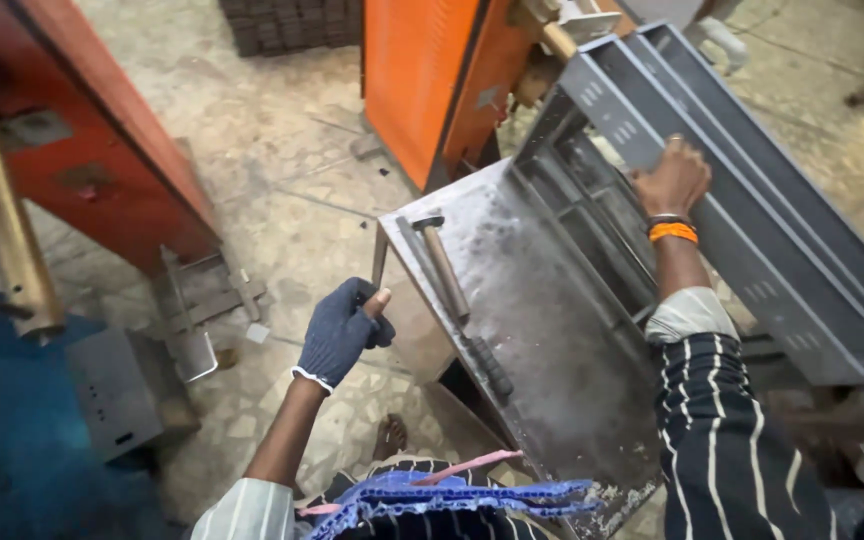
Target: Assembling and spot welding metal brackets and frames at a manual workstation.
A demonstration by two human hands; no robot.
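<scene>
Your left hand [342, 332], in a dark glove, pinches a thin metal strip [379, 262] at the corner of the scuffed steel desk [542, 330]. Your bare right hand [672, 180] grips the rim of a grey channel [752, 230] leaning on the desk. A hammer [442, 262] lies flat on the desk. Stone-chip floor [292, 150], orange machines [422, 80] behind.

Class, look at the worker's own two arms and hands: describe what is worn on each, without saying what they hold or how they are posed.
The left hand wears a dark blue knitted glove with a white cuff edge and an uncovered thumb tip; a light sleeve is rolled up near the elbow. The right hand is ungloved, with a dark band and an orange band at the wrist and a dark sleeve with thin white stripes, its pale cuff turned back.
</scene>
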